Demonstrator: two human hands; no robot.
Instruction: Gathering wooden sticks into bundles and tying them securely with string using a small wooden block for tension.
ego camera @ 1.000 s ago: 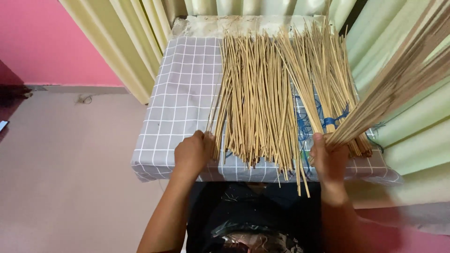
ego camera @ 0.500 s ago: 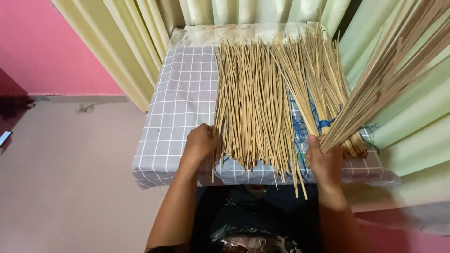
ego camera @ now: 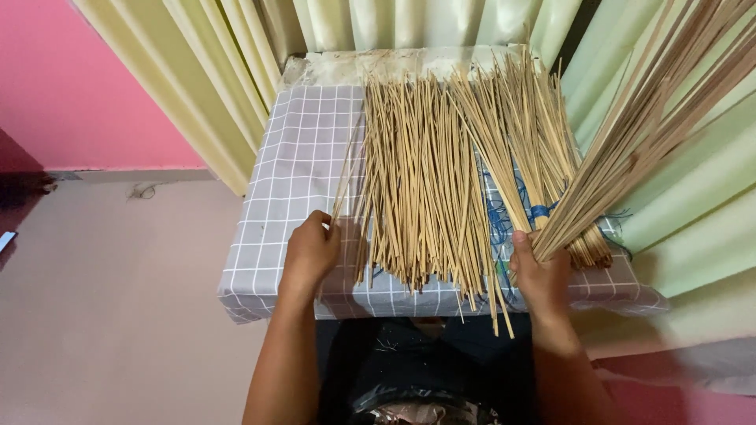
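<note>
A wide pile of thin tan sticks (ego camera: 421, 181) lies lengthwise on a low table covered with a grey checked cloth (ego camera: 295, 169). My left hand (ego camera: 311, 252) pinches a single stick (ego camera: 340, 185) at the pile's left edge, pulled a little apart from the rest. My right hand (ego camera: 539, 271) grips the base of a thick bundle of sticks (ego camera: 646, 126) that fans up and to the right, off the table. A second heap of sticks (ego camera: 524, 134) lies on the right part of the cloth, over blue string (ego camera: 504, 216).
Pale green and cream curtains (ego camera: 394, 20) hang behind and to the right of the table. A pink wall (ego camera: 71, 86) and a beige floor (ego camera: 110, 299) are on the left. My dark-clothed lap (ego camera: 409, 370) sits below the table's front edge.
My left hand has shifted left from the pile's edge and drawn one stick away from it. The right hand keeps its hold on the raised bundle.
</note>
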